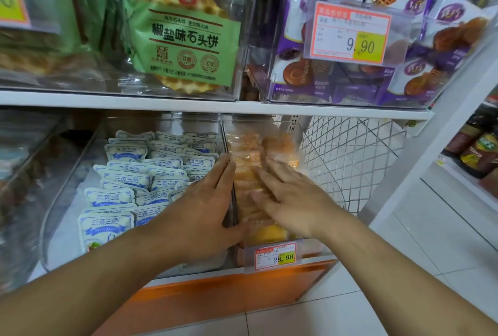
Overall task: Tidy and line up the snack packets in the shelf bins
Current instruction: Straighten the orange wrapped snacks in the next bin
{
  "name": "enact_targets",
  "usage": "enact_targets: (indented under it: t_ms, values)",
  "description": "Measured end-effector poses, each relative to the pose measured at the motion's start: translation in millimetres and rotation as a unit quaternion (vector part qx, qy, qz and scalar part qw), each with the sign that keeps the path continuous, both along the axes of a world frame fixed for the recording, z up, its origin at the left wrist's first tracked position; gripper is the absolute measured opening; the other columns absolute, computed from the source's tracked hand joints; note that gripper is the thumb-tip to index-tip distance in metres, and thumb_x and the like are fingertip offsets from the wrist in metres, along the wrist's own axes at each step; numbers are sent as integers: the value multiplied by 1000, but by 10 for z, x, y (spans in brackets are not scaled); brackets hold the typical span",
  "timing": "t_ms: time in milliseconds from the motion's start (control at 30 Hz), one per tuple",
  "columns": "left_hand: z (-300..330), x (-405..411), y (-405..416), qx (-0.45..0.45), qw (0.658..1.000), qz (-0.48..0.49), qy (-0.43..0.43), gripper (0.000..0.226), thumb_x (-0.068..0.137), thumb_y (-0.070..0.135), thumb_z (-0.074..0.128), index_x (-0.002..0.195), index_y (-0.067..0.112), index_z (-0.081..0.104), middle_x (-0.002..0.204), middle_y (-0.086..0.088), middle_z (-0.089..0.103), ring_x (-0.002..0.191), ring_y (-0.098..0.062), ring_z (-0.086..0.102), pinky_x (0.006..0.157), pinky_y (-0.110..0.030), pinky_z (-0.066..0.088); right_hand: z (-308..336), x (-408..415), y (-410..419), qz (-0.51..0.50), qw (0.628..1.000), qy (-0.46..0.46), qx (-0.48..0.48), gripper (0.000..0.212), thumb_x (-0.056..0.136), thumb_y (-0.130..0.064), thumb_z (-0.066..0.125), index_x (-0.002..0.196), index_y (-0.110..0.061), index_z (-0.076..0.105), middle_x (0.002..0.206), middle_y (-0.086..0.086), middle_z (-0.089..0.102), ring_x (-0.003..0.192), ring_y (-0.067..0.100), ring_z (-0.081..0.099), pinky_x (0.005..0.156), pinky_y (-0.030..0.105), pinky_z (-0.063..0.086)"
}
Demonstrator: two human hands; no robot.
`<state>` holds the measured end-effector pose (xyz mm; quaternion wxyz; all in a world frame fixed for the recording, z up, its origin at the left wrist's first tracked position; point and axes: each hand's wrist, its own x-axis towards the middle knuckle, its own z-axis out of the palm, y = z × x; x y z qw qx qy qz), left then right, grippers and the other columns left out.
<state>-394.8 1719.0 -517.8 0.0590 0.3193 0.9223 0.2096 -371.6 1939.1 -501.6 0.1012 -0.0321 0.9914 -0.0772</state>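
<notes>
Both forearms reach in from the bottom edge. Left hand lies flat, fingers straight, along the clear divider between two lower-shelf bins, its thumb seemingly hooked across into the right one. Right hand is spread, fingers relaxed, palm down on the orange snack packets in the narrow right bin; it grips nothing. These packets are blurred (rows hard to read). Blue-and-white packets in the left bin already lie in overlapping rows. A price tag marks the orange bin's front. Step in hand, likely: pressing and squaring the orange stack. Next move calls for nudging packets level against the divider, without tipping them over the front.
</notes>
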Motion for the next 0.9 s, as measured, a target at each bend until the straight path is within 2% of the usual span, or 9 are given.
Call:
enact_targets:
  t_ms: [133,233,300,467,600,733,900]
  values:
    - [27,16,-3,-17,1000,2,1,121,77,87,45,158,29,-23,161,18,-36,157,-20,6,125,-39,22,36,-28,20,5,1000,-1,-15,76,101,-74,24,166,-43,0,174,-19,-7,161,9,-8,131,39,2]
    - [24,13,11,-18,1000,3,-1,118,83,80,51,158,29,-24,161,17,-37,157,-18,2,125,-37,19,21,-21,95,-14,999,36,11,80,101,-74,21,167,-36,-4,174,-17,-11,160,7,-12,131,40,-3]
    - [9,9,12,-18,1000,2,2,117,84,79,52,158,29,-24,161,16,-37,157,-18,1,125,-37,19,15,-15,122,-48,999,13,20,83,99,-76,16,167,-33,-6,174,-14,-15,160,8,-12,131,39,-4]
    - [33,30,13,-32,999,6,1,115,87,76,51,157,26,-26,159,15,-41,157,-17,-3,124,-34,14,32,-18,137,-52,998,0,38,80,99,-78,17,167,-36,12,176,-10,4,162,12,-2,131,44,1]
    - [39,33,11,-30,1000,5,-3,114,88,74,51,157,26,-26,159,15,-41,156,-15,-7,123,-31,9,64,-47,160,-60,998,34,4,79,100,-74,30,166,-40,2,176,-10,-6,161,12,-13,130,40,-2]
    - [13,31,6,-23,1000,1,-2,114,88,75,52,157,27,-26,160,15,-40,156,-14,-9,125,-33,11,31,-137,166,-74,997,16,2,86,99,-76,28,166,-35,-6,175,-7,-16,160,14,-16,131,41,-2]
    - [9,28,5,-24,1000,1,-4,115,87,75,52,157,28,-26,159,17,-40,156,-15,-8,126,-35,13,94,-162,148,-70,997,14,16,82,100,-74,34,167,-34,9,175,-4,12,161,18,7,131,41,8]
